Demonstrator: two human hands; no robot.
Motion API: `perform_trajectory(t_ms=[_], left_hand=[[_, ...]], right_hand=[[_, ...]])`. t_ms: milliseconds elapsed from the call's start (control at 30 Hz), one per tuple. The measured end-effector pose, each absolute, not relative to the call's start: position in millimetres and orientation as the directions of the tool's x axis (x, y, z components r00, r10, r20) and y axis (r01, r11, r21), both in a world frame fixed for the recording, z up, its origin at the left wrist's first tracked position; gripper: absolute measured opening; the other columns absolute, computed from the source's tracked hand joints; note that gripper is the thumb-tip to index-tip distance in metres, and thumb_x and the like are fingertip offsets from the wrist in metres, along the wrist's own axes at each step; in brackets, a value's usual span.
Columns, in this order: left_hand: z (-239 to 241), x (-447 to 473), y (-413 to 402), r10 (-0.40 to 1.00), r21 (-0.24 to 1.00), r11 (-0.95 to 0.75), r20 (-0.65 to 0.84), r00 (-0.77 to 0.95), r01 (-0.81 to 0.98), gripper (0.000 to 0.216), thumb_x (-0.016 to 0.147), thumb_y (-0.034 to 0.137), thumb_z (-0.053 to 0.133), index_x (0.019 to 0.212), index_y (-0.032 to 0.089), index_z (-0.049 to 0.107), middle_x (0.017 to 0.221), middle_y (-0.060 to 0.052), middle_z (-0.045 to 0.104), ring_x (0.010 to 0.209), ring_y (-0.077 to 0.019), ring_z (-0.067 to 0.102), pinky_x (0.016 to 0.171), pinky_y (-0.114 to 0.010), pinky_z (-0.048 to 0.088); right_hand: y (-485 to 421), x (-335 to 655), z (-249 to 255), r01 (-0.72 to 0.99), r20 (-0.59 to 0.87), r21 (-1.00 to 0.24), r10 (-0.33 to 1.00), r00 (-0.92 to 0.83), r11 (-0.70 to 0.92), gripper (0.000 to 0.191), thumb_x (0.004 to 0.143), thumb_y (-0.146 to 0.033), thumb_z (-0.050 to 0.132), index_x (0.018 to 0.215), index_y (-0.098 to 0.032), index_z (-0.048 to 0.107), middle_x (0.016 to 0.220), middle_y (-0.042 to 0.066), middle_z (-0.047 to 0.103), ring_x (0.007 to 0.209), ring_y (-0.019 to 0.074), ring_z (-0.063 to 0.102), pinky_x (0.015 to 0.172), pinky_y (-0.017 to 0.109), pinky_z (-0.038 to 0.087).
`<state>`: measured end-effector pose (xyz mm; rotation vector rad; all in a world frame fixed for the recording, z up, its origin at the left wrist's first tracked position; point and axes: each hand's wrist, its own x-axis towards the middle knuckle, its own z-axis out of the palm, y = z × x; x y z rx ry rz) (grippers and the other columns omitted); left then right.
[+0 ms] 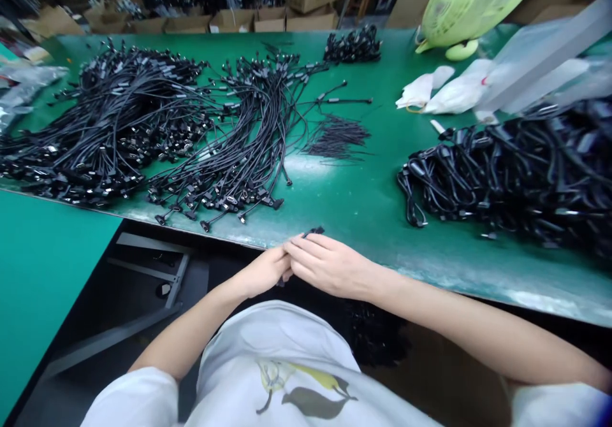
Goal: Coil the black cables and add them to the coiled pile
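Observation:
At the front edge of the green table (354, 217), my left hand (265, 271) and my right hand (332, 264) are closed together around a black cable (314, 231). Only small dark bits of it stick out above and below the fingers; the rest is hidden. Just ahead and to the left lies a spread bunch of short black cables (248, 140) with plugs at both ends. A small heap of thin black ties (337, 136) is beyond my hands. To the right is a large pile of coiled, bundled black cables (488, 172).
A bigger heap of loose cables (119, 108) covers the table's left. At the back lie a small bundle pile (352, 44), a yellow-green fan (471, 6) and white plastic bags (459, 89). Cardboard boxes (232, 21) line the far side. A metal frame (172, 287) stands below left.

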<state>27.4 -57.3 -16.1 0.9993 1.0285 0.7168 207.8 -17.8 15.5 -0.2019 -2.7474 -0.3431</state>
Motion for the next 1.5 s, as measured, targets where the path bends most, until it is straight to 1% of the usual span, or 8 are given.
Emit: perform_trajectory(t_ms=[333,500,733,1067,1200,1300,1400,1500], left_hand=[[-3,29,-52,0.698,0.702,0.67,-0.484,0.527,-0.241,0.03,0.073,0.033,0.072,0.078,0.017,0.047,0.062,0.007,0.042,0.048,-0.003,0.032,0.049,-0.019,0.027],[-1,31,-55,0.727,0.742,0.631,-0.463,0.507,-0.228,0.021,0.076,0.028,0.066,0.079,0.017,0.049,0.065,0.006,0.044,0.049,-0.0032,0.033,0.05,-0.019,0.028],[14,32,-62,0.721,0.651,0.679,-0.506,0.474,-0.339,0.026,0.073,0.02,0.06,0.099,0.016,0.06,0.06,0.007,0.04,0.048,-0.0048,0.034,0.05,-0.019,0.026],[-10,56,-57,0.928,0.817,0.356,-0.368,0.066,-0.454,0.022,0.083,0.032,0.062,0.098,0.016,0.067,0.081,-0.002,0.065,0.084,-0.0155,0.058,0.08,-0.027,0.044],[-2,66,-41,0.948,0.763,0.216,-0.314,-0.057,-0.609,0.024,0.084,0.03,0.062,0.104,0.017,0.067,0.105,-0.007,0.068,0.107,-0.0194,0.058,0.101,-0.032,0.039],[4,60,-30,0.976,0.806,0.082,-0.183,-0.115,-0.586,0.024,0.084,0.021,0.058,0.107,0.019,0.065,0.107,-0.005,0.067,0.105,-0.0183,0.059,0.101,-0.032,0.04],[11,45,-28,0.995,0.924,-0.085,0.056,-0.088,-0.372,0.019,0.085,0.014,0.054,0.097,0.021,0.067,0.101,-0.005,0.066,0.101,-0.0192,0.058,0.097,-0.034,0.041],[19,29,-36,0.953,0.956,-0.291,0.287,0.097,0.038,0.025,0.09,0.015,0.047,0.084,0.022,0.071,0.096,-0.007,0.065,0.1,-0.0223,0.055,0.097,-0.038,0.038]], right_hand=[[-23,205,39,0.18,0.104,0.512,0.147,-0.984,0.84,0.032,0.09,-0.012,0.036,0.106,-0.006,0.063,0.111,0.019,0.062,0.072,0.0195,0.052,0.062,0.036,0.036],[-24,201,39,0.173,0.098,0.446,0.144,-0.985,0.878,0.018,0.085,-0.009,0.047,0.079,-0.011,0.063,0.07,0.008,0.053,0.064,0.0192,0.047,0.057,0.036,0.029],[-25,203,51,0.05,0.142,0.499,-0.025,-0.99,0.865,0.022,0.087,-0.008,0.042,0.085,-0.009,0.064,0.082,0.013,0.06,0.067,0.0191,0.05,0.058,0.035,0.03],[-22,196,35,0.227,0.2,0.635,0.127,-0.972,0.739,0.029,0.089,-0.006,0.037,0.075,-0.014,0.062,0.064,0.006,0.049,0.055,0.017,0.04,0.051,0.034,0.022],[3,194,31,0.428,0.374,0.377,0.288,-0.882,0.821,0.024,0.084,-0.003,0.041,0.07,-0.017,0.055,0.06,0.003,0.047,0.052,0.0156,0.038,0.053,0.034,0.023],[15,193,32,0.581,0.434,-0.046,0.541,-0.721,0.812,0.025,0.09,-0.014,0.042,0.069,-0.018,0.054,0.063,0.002,0.053,0.055,0.0138,0.045,0.053,0.029,0.027],[15,194,30,0.506,0.315,-0.57,0.741,-0.593,0.648,0.026,0.094,-0.024,0.043,0.073,-0.018,0.056,0.07,0.0,0.059,0.063,0.0127,0.054,0.058,0.023,0.036],[13,201,24,0.391,0.22,-0.742,0.749,-0.625,0.545,0.028,0.094,-0.025,0.044,0.067,-0.018,0.051,0.067,-0.001,0.055,0.063,0.0117,0.053,0.059,0.022,0.038]])
